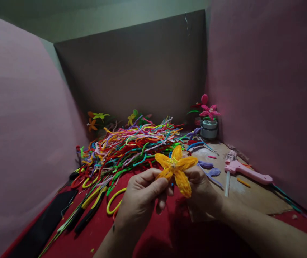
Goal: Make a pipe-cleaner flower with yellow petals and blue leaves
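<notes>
An orange pipe-cleaner flower (180, 164) with five petals and a yellow beaded centre is held up between my two hands, facing me. My left hand (145, 193) pinches its lower left petal between thumb and fingers. Behind the right-hand petals is my right hand (203, 190), closed at the back of the flower; its fingertips are mostly hidden there. Just beyond the flower lies a large heap of coloured pipe cleaners (134, 143).
A pink glue gun (247, 171) lies on a board (263, 200) at right, near purple petals (214, 172). Pliers (93, 204), scissors (116, 200) and a black flat object (43, 222) are at left. A pink flower (209, 111) stands in a grey pot (209, 129) behind.
</notes>
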